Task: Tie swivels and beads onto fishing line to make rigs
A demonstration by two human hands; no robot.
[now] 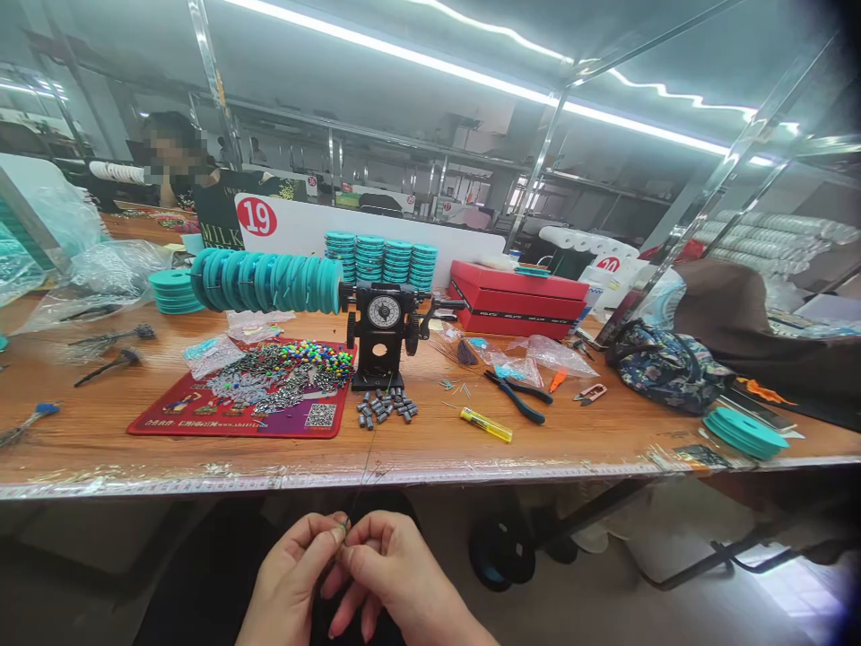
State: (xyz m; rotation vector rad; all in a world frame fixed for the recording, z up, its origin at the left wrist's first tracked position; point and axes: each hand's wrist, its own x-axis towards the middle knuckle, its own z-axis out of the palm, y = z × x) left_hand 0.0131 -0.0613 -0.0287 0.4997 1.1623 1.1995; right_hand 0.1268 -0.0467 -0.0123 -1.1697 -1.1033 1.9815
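Below the table edge, over the lap, my left hand [296,574] and my right hand [404,570] meet fingertip to fingertip. Both are closed in a pinch on a thin dark fishing line [364,475], which runs up over the edge toward the winder. A small greenish bit shows between the fingertips, too small to make out. The black hand-cranked winder [380,336] has a round dial and carries a row of teal foam spools [269,281] on its shaft. At its foot lie several grey cylindrical sinkers [387,408].
Left of the winder, a red mat [175,422] bears heaped beads and small metal parts. To the right lie pliers [517,395], a yellow cutter [485,424] and thread snips [590,393]. Behind stand a red box [517,301] and stacked spools [382,260]. Another person [175,161] sits beyond.
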